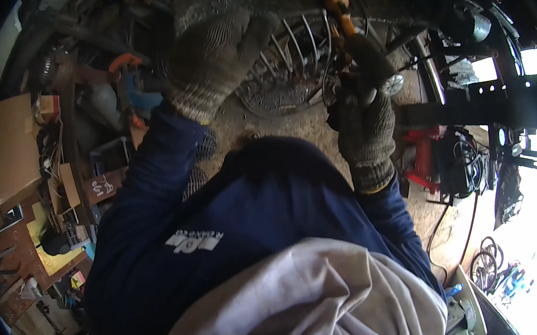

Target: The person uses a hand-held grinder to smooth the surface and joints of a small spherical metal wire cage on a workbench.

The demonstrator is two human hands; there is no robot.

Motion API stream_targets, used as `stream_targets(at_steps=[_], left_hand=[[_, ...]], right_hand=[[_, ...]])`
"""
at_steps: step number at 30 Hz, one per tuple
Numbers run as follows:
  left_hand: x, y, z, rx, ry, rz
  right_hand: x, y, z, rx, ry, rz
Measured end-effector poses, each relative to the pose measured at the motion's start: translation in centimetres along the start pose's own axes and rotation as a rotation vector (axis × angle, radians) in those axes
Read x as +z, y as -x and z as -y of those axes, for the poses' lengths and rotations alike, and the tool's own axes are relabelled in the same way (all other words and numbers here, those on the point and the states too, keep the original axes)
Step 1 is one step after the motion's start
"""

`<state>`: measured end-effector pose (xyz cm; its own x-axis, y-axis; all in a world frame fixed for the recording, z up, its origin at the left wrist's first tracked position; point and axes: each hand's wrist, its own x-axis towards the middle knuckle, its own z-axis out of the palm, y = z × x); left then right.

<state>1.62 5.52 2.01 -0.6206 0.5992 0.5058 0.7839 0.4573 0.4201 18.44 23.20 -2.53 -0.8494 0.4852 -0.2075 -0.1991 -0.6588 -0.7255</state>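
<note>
My left hand (211, 60), in a grey knitted work glove, rests at the dark metal bench edge (260, 0). Its thumb stands apart from the other fingers; the fingertips are lost in shadow. Beside it lies a round metal frame with several curved rods (294, 46), like a wire cage. My right hand (370, 129), gloved alike, is closed at the frame's right side around a dark object that I cannot make out. A rounded shiny metal end (392, 84) shows by its fingers. Just above is an orange tool-like part (335, 1), its far end cut off by the view.
On the left are a blue and orange tool (134, 85), cardboard (9, 147) and a cluttered brown surface (9, 264). A red stand (421, 159) and coiled black cables (468, 162) are at the right. Dark metal beams (484, 111) cross there, with a bicycle (486, 262) beyond.
</note>
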Motion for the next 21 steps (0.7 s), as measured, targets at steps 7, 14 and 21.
stream_targets(at_steps=[7,14,21], left_hand=[[-0.2,0.3,-0.9,-0.222,0.560,0.064],[2.5,1.4,1.7,0.193,0.202,-0.063],[0.4,-1.0,-1.3,-0.351,1.038,0.478]], right_hand=[[0.5,-0.8,-0.4,-0.664,0.796,-0.044],[-1.2,-0.8,-1.8,-0.434,0.497,0.011],[-1.7,-0.5,-1.6,-0.387,0.513,0.038]])
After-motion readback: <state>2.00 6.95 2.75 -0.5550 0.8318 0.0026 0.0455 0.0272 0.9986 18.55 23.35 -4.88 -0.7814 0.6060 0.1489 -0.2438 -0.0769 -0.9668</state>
